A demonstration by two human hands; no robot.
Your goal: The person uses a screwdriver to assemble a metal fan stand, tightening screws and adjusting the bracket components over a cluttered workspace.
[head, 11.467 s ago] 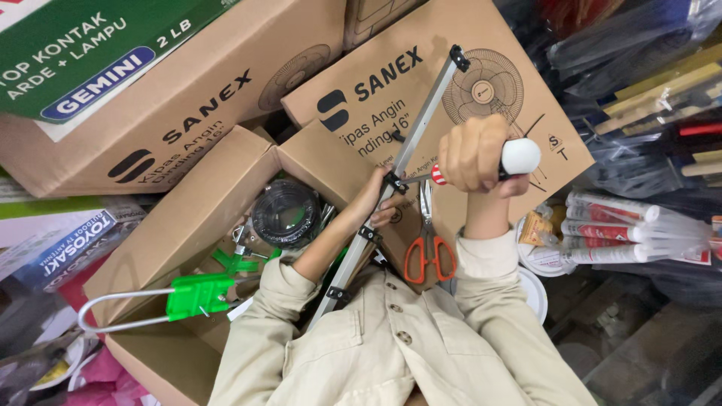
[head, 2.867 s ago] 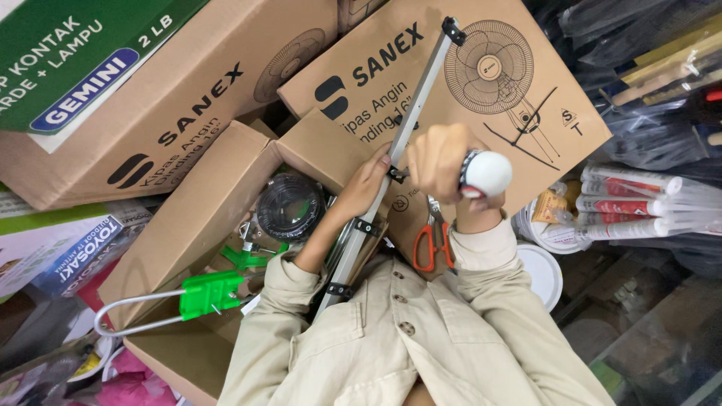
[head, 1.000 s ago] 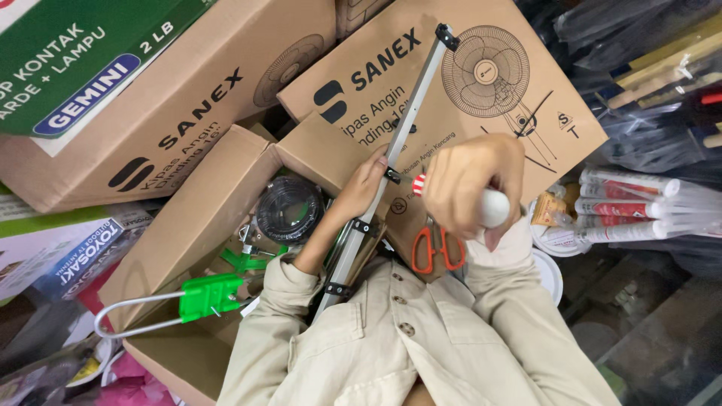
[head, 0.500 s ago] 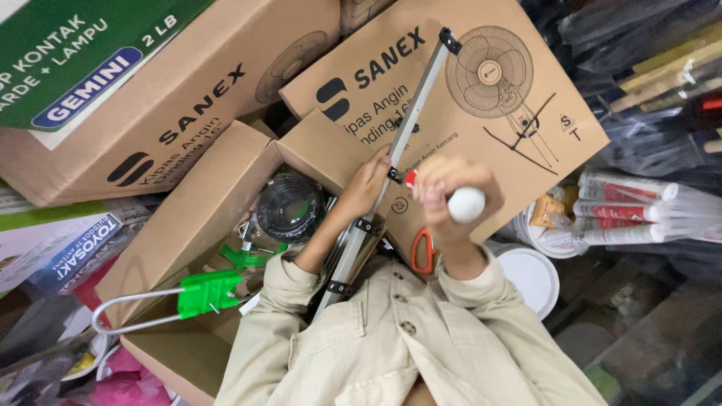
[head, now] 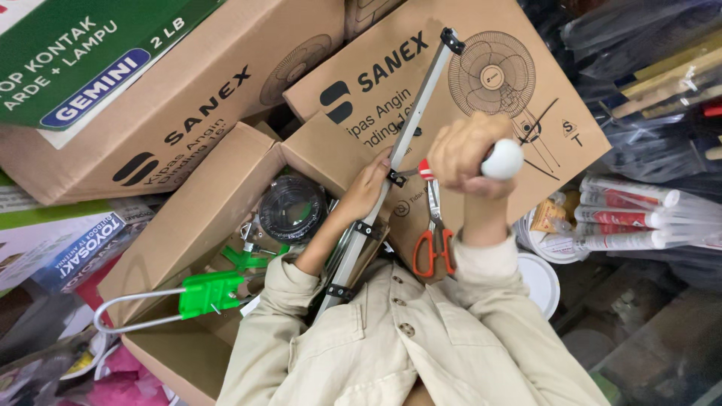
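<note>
Gripping screwdriver [head: 481,162] in right hand [head: 470,154], left hand [head: 368,192] clasping metal rail [head: 398,146], brown fan-picture box [head: 526,98] behind

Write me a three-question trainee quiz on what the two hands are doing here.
1. True or false: the right hand grips a screwdriver with a white handle end.
2. What do the left hand fingers steady? A) the orange-handled scissors B) the long metal bar C) the green plastic clip
3. Fill in: the screwdriver's tip meets the bar at a small black ____.
Key: 1 true; 2 B; 3 bracket.
</note>
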